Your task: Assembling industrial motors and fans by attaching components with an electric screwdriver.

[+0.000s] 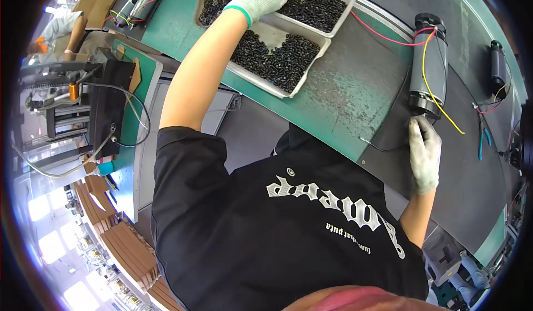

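Note:
My left hand, in a pale glove with a green cuff, reaches over the trays of small black parts. Its fingers are bent together near a dark bit at their tips, too hidden to name. Loose black pieces fill the near tray, the far right tray and the far left tray. My gloved right hand is at the near end of a grey cylindrical motor with black end caps. Its thumb and fingers pinch there, but what lies between them cannot be made out. A yellow wire hangs along the motor.
Blue-handled pliers lie right of the motor. Another dark motor stands farther right, and more wired motors lie at the far left. A red wire crosses the bench. A thin dark cable lies near the bench edge.

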{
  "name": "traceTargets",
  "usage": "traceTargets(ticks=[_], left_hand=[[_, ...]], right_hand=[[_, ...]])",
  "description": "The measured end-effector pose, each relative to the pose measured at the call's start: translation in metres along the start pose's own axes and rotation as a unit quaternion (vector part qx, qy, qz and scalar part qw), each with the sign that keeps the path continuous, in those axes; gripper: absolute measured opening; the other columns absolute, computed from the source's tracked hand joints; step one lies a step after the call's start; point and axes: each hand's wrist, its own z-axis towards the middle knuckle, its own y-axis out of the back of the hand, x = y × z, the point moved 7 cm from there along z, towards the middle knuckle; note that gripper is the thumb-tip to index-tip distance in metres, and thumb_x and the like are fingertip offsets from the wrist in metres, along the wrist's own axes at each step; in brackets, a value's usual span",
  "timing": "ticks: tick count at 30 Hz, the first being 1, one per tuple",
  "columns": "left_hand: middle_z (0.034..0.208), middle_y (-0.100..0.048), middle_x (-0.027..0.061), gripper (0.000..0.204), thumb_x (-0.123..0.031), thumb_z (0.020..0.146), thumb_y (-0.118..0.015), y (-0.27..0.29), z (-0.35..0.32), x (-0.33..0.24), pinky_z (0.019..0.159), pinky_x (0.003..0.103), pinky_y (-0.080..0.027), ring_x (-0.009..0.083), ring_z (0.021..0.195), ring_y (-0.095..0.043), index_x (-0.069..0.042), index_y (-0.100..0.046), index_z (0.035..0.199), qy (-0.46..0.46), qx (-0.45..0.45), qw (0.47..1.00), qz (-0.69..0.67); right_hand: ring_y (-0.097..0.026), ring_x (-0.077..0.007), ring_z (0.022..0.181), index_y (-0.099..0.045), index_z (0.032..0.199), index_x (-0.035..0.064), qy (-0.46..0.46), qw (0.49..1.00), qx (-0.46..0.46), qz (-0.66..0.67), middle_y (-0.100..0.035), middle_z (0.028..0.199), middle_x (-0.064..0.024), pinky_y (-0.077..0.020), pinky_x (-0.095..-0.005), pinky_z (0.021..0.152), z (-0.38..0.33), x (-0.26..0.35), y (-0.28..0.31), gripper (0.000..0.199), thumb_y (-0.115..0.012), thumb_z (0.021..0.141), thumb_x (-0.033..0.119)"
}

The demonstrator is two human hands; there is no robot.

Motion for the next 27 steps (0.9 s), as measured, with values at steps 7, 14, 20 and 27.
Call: traceTargets(ticks=[7, 14, 20, 27], left_hand=[[0.107, -0.064, 0.0231, 0.038, -0.033, 0.084, -0.058, -0.041, 0.030, -0.010, 0.089, 0.046, -0.049, 0.0378, 0.101, -0.062, -0.006, -0.061, 0.111, -0.006, 0.006, 0.993, 0.116], [0.110, -0.062, 0.0178, 0.035, -0.025, 0.082, -0.060, -0.024, 0.005, 0.006, 0.081, 0.047, -0.051, 0.0371, 0.090, -0.063, -0.010, -0.057, 0.114, -0.137, -0.054, 0.969, 0.201], [0.101, -0.066, 0.0200, 0.028, -0.010, 0.084, -0.045, -0.018, 0.014, -0.008, 0.085, 0.045, -0.050, 0.0365, 0.096, -0.063, -0.006, -0.065, 0.103, -0.041, 0.002, 0.976, 0.213], [0.089, -0.067, 0.0240, 0.025, -0.010, 0.084, -0.043, -0.023, 0.021, 0.002, 0.079, 0.047, -0.052, 0.0391, 0.086, -0.066, -0.003, -0.064, 0.097, -0.027, -0.003, 0.981, 0.193]], right_hand=[[-0.060, -0.0155, 0.094, -0.056, 0.120, -0.0031, -0.017, 0.945, -0.242, 0.221, -0.063, 0.110, -0.0129, -0.0466, -0.0283, 0.081, -0.060, -0.061, 0.105, 0.032, -0.049, 0.096, 0.016], [-0.055, -0.0208, 0.103, -0.055, 0.121, 0.0000, 0.052, 0.704, -0.696, -0.130, -0.057, 0.117, -0.0114, -0.0451, -0.0338, 0.094, -0.120, -0.152, 0.251, 0.037, -0.067, 0.088, 0.012], [-0.047, -0.0175, 0.121, -0.037, 0.140, 0.0035, 0.095, 0.819, -0.553, 0.120, -0.047, 0.134, -0.0097, -0.0392, -0.0309, 0.100, -0.055, -0.237, 0.315, 0.061, -0.067, 0.089, 0.020], [-0.057, -0.0114, 0.096, -0.053, 0.126, 0.0024, 0.045, 0.950, -0.235, 0.202, -0.062, 0.107, -0.0028, -0.0438, -0.0251, 0.083, 0.010, -0.273, 0.375, 0.039, -0.060, 0.091, 0.018]])
